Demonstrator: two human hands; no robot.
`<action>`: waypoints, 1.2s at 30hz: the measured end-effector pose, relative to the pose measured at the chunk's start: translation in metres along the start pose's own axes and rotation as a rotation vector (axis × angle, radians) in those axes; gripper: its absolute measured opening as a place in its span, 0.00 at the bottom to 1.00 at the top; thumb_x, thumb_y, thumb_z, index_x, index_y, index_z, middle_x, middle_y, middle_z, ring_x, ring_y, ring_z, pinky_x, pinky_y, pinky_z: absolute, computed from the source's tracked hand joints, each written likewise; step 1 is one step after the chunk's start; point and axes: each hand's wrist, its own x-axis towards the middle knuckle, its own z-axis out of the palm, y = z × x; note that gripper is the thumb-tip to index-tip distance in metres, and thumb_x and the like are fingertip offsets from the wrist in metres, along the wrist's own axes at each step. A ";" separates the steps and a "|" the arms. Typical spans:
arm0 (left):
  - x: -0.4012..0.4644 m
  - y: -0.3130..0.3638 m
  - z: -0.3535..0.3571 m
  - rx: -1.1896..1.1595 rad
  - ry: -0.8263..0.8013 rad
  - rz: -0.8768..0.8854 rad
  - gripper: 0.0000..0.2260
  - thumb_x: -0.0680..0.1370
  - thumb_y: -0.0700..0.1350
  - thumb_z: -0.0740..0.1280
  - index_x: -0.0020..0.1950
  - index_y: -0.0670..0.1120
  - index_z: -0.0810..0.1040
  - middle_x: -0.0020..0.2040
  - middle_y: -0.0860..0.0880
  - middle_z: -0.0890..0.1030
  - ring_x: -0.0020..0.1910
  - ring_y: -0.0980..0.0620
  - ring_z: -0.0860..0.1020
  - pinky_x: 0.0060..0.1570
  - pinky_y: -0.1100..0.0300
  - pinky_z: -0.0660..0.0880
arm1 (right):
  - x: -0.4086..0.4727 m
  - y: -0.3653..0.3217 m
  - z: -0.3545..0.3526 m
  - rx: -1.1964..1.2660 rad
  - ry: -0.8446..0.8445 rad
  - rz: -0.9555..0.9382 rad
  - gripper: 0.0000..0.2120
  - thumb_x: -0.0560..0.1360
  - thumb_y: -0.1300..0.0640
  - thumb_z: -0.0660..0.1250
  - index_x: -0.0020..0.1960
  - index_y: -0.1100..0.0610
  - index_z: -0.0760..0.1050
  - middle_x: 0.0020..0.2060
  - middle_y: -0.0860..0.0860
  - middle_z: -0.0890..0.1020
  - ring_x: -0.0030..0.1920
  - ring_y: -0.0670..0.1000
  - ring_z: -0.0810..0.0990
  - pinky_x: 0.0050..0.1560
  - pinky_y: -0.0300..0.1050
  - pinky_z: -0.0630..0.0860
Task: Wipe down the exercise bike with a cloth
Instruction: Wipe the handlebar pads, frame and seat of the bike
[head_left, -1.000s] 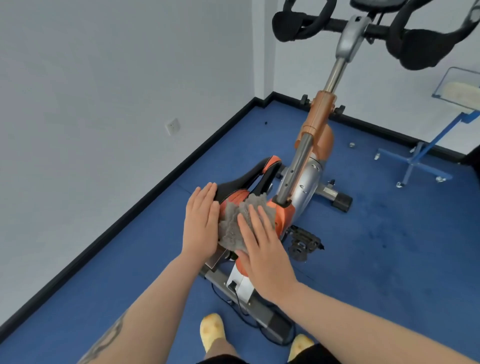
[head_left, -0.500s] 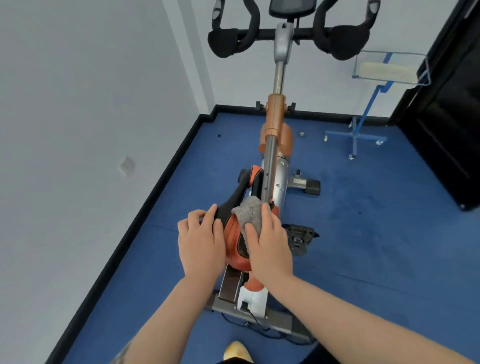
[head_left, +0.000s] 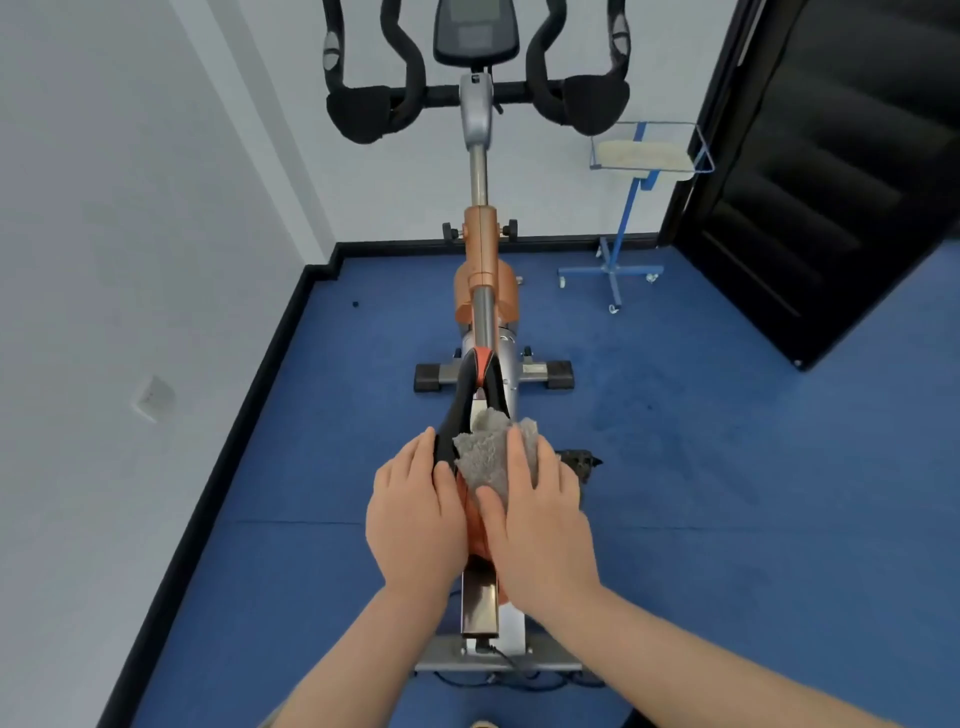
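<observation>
On saddle (head_left: 475, 395), right-hand fingers (head_left: 519, 457) atop cloth (head_left: 485, 460)

1. Two bare forearms reach in from the bottom edge, with no sleeve, watch or bracelet on either.
2. The left hand (head_left: 415, 525) wears no glove or ring.
3. The right hand (head_left: 540, 525) is likewise ungloved, its fingers (head_left: 517, 457) bare of rings.

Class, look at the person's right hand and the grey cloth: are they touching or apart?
Touching. The head view shows the right hand laid on the grey cloth, fingers spread over it with no gap, pressing it onto the bike's saddle.
</observation>
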 end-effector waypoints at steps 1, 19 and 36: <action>0.001 0.001 0.001 -0.001 0.002 0.005 0.17 0.81 0.44 0.58 0.69 0.50 0.75 0.65 0.53 0.78 0.63 0.51 0.73 0.52 0.53 0.73 | 0.002 0.001 0.002 0.009 0.010 0.001 0.32 0.80 0.40 0.48 0.79 0.47 0.40 0.77 0.49 0.51 0.73 0.55 0.57 0.62 0.55 0.73; -0.003 0.016 -0.003 0.080 0.098 -0.026 0.21 0.78 0.48 0.52 0.63 0.50 0.80 0.59 0.57 0.81 0.57 0.55 0.77 0.50 0.59 0.76 | 0.095 0.002 -0.011 0.216 -0.229 -0.128 0.34 0.81 0.43 0.49 0.77 0.49 0.31 0.78 0.51 0.49 0.66 0.57 0.70 0.51 0.51 0.74; 0.004 0.071 0.021 0.210 0.241 -0.851 0.19 0.83 0.52 0.52 0.73 0.55 0.69 0.72 0.55 0.68 0.72 0.53 0.60 0.68 0.52 0.64 | 0.251 0.014 -0.032 -0.043 -0.486 -1.086 0.19 0.83 0.48 0.48 0.48 0.49 0.77 0.47 0.47 0.79 0.55 0.54 0.75 0.57 0.53 0.69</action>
